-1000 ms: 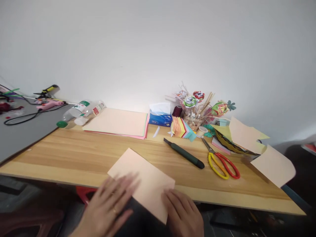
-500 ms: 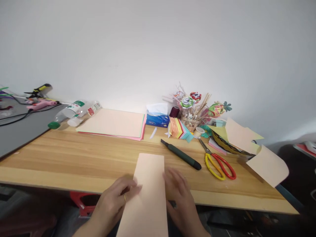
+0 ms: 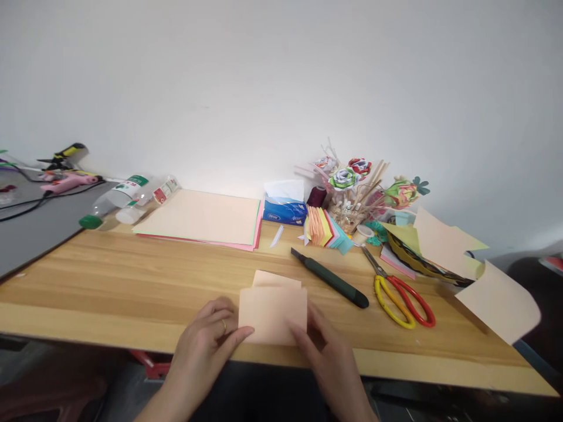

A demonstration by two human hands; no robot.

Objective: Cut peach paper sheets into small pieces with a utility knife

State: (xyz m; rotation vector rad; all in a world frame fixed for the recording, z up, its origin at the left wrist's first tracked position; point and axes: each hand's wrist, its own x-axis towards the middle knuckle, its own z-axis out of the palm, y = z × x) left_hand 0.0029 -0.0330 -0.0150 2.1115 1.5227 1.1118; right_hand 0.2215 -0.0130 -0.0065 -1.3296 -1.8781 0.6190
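A pale peach sheet of paper [image 3: 272, 310] is folded over on itself near the front edge of the wooden table, its far end peeking out behind the upper layer. My left hand [image 3: 209, 334] grips the left edge, thumb on top and the other fingers curled behind. At the right edge my right hand [image 3: 328, 351] pinches the paper the same way, its fingers partly hidden. Beyond the paper lies a dark green utility knife [image 3: 329, 278], and right of it a pair of scissors [image 3: 398, 293] with one yellow and one red handle.
A stack of coloured paper [image 3: 202, 217] lies at the back left, beside plastic bottles [image 3: 127, 190]. Behind stand a tissue pack [image 3: 285, 211], folded paper pieces [image 3: 323, 227] and paper flowers [image 3: 345, 177]. A basket with paper sheets [image 3: 440, 240] is at right. A glue gun [image 3: 68, 183] lies far left.
The long paper strip's near end has been folded up and away from me over the far part. My right hand has closed on its right edge. The view has shifted slightly.
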